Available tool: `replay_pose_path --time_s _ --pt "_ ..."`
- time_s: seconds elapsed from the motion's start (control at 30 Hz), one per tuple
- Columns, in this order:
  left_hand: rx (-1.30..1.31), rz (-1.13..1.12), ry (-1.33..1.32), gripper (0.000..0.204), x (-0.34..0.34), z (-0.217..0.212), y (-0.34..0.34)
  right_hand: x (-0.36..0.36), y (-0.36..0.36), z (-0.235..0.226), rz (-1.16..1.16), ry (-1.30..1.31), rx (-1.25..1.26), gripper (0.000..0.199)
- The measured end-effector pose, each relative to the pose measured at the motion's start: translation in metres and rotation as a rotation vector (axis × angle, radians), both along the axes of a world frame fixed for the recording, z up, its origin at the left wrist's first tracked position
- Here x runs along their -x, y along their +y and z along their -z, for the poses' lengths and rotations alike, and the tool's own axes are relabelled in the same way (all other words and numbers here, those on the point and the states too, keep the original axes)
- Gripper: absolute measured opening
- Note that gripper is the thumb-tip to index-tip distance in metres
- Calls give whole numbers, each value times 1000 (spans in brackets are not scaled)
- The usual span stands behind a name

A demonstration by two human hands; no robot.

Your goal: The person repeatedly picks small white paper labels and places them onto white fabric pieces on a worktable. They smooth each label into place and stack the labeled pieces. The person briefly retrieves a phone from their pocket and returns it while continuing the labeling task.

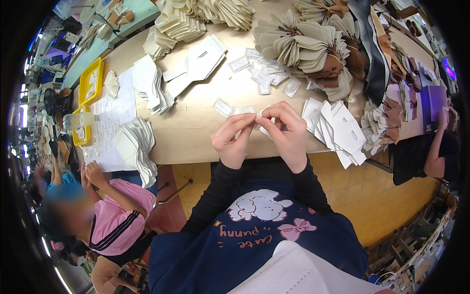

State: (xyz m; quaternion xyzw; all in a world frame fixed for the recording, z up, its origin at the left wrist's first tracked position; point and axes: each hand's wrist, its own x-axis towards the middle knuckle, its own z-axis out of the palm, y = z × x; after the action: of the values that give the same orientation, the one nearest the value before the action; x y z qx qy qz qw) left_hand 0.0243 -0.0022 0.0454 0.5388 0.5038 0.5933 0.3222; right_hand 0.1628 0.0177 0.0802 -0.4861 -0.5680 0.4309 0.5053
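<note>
My left hand [230,139] and my right hand [289,134] meet above the near edge of the table, fingertips pinched together. Between them is a small whitish piece [259,114], mostly covered by the fingers, so its exact kind cannot be made out. Just beyond my fingers lie small rectangular translucent labels, one [223,107] beside my left hand and another [292,87] above my right. More such labels [262,77] are scattered farther back. To the right of my right hand, flat white cut pieces with small slots [340,128] are fanned out in a stack.
Stacked white pieces [135,147] sit at the left, with more [203,59] farther back. Bundled cream and brown pieces [313,49] fill the far right. A yellow tray [91,81] stands far left. A co-worker in pink [120,210] sits at my left; another person's arm [435,152] shows at right.
</note>
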Motion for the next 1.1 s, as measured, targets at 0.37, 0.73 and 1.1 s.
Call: replay_pose_path --time_s 0.37,0.73,1.1 --pt "68 104 -145 22 4 -6 -1 -4 3 3 4 3 -55 5" --pt "254 192 -358 24 8 -12 -5 -5 4 1 17 -8 -65 6" --pt "277 214 -532 17 9 -13 -8 -6 3 -1 -21 -72 -94 6"
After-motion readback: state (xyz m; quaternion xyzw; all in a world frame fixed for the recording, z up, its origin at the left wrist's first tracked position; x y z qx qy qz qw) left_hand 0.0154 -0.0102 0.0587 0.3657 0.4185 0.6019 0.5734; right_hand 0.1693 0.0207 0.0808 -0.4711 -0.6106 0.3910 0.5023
